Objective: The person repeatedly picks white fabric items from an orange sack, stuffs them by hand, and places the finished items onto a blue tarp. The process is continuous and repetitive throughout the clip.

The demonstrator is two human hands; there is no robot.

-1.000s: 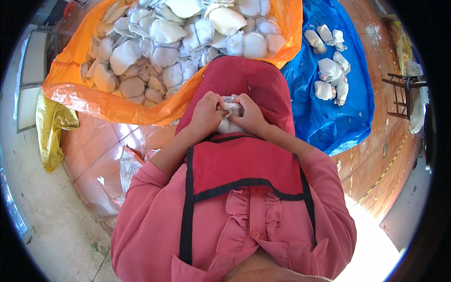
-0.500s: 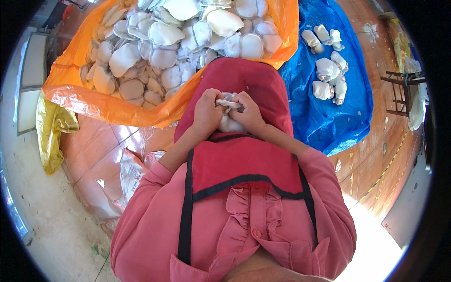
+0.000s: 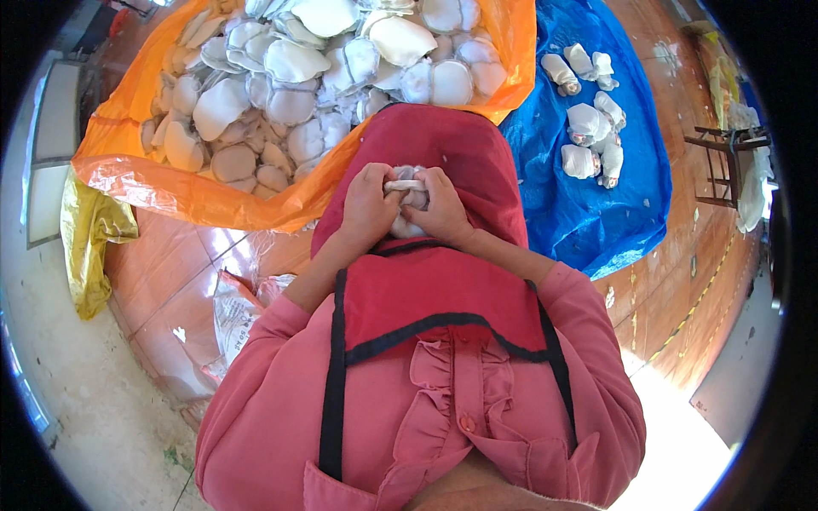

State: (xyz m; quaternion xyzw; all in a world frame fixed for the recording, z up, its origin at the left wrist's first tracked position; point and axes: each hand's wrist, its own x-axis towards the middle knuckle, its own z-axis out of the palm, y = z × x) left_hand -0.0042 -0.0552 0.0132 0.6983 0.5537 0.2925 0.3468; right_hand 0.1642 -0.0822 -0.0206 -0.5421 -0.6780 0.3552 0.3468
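Orange sheet (image 3: 162, 183): a big orange plastic sheet spread at 11 to 12 o'clock, its edges turned up like a shallow tub; it holds a heap of loose white pads (image 3: 294, 64), far too many and too overlapped to count.
Blue sheet (image 3: 588, 204): a blue plastic sheet at 1 to 2 o'clock, just beside the orange one; on it lie rolled white bundles (image 3: 588, 128), about eight as far as can be told, in a loose cluster well apart from the heap.
Yellow bag (image 3: 94, 247): one crumpled yellow plastic bag on the floor at 9 o'clock, touching the orange sheet's lower edge; its contents do not show.
Printed sack (image 3: 234, 315): one flat whitish sack on the tiles at 8 o'clock, beside the left elbow.
White pad in hand (image 3: 409, 198): one, held over the red apron (image 3: 443, 298) near the centre of the view, pinched between both hands.
Left hand (image 3: 368, 209): fingers curled tight around the pad's left side.
Right hand (image 3: 445, 209): fingers closed on the pad's right side, touching the left hand.
Stool (image 3: 724, 162): one dark-framed stool at 2 o'clock, beyond the blue sheet, with pale cloth draped on it.
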